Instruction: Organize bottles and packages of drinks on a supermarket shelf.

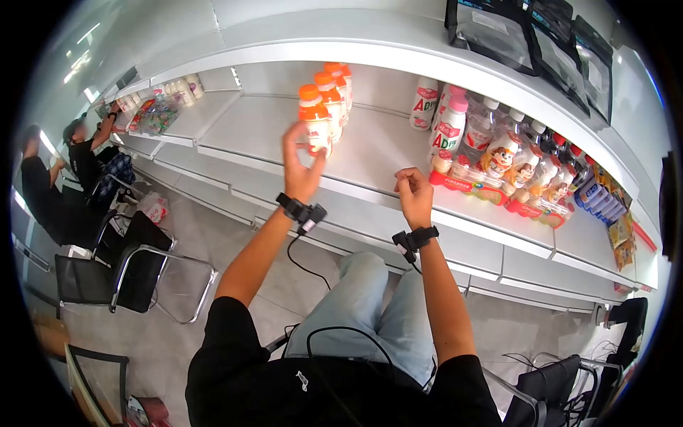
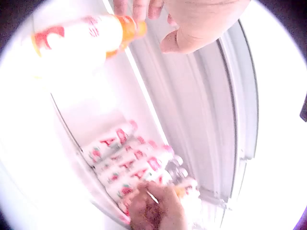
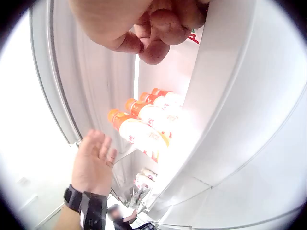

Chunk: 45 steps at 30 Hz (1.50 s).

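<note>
A row of several white drink bottles with orange caps stands on the shelf. My left hand (image 1: 302, 171) is beside the front orange-capped bottle (image 1: 315, 115), its thumb and fingers spread apart. In the right wrist view, a gap shows between this left hand (image 3: 93, 160) and the front bottle (image 3: 136, 132). Over the shelf's front edge, my right hand (image 1: 415, 196) hangs with loosely curled fingers and holds nothing. It is nearest to the white AD bottles with pink caps (image 1: 448, 132). The curled right fingers (image 3: 160, 28) show close up in the right wrist view.
Wrapped bottle packs (image 1: 501, 160) stand right of the AD bottles, with blue cans (image 1: 596, 196) farther right. An upper shelf (image 1: 341, 43) overhangs the row and bears black pouches (image 1: 494, 32). At left are a chair (image 1: 142, 260) and two people (image 1: 85, 156).
</note>
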Motion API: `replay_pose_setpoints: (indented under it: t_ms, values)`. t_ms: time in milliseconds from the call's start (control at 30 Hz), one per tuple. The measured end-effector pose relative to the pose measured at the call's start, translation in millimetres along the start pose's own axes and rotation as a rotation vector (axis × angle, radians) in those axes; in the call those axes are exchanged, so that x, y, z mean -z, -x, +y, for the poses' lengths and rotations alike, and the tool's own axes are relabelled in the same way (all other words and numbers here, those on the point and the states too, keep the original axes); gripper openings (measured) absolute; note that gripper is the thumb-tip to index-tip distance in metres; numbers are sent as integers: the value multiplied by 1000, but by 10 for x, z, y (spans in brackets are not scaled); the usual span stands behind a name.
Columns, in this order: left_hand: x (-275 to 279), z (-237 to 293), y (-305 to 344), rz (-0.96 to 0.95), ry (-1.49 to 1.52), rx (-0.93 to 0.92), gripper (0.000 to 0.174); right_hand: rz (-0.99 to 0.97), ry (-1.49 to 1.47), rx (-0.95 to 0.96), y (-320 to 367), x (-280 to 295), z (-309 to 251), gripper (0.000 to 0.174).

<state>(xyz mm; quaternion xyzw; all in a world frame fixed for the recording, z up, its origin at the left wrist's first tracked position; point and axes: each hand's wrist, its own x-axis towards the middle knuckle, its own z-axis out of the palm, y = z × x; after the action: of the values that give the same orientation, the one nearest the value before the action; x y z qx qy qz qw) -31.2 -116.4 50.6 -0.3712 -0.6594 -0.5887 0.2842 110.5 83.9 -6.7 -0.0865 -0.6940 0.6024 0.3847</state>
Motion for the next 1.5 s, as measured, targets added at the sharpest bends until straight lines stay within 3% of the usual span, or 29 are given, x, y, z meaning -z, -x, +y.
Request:
replay_pose_setpoints:
  t_ms: [33,133,233,367,533,767,1100,1233,1433,1500]
  values:
    - [98,-79,-80,79,-43,58,53,0,11,4,1,4,-5,11]
    - [255,-834,-136,-126,-19,377,57,2,26,5,26,-8,-32,12]
    - [217,-1156,-38,-434,180,458,63,9,13,15,-1,11,3,13]
    - [152,-1040,-51,-383,89,400,55,11,18,19,14,-21,-14,11]
    - [84,-722,-25,-542,87,401,47,-7,79,9,7,-5,34,9]
    - [-702,-435,-126,-798,184,339,50,-13,4,-16,27,-23,19,12]
    - [-2178,-675,-382,-709,59,306,57,2,46,-9,-32,-30,110,12]
    - [-2149,-591,-427,-759,4,386,60,-5,87,-12,-45,-14,112,11]
    - [-2245,-778,-213,-579,88,339,61,-28,73,-6,-66,4,92,10]
    - [-1872,-486,-190,-543,202,217,61,-36,47,-18,-60,14,91,9]
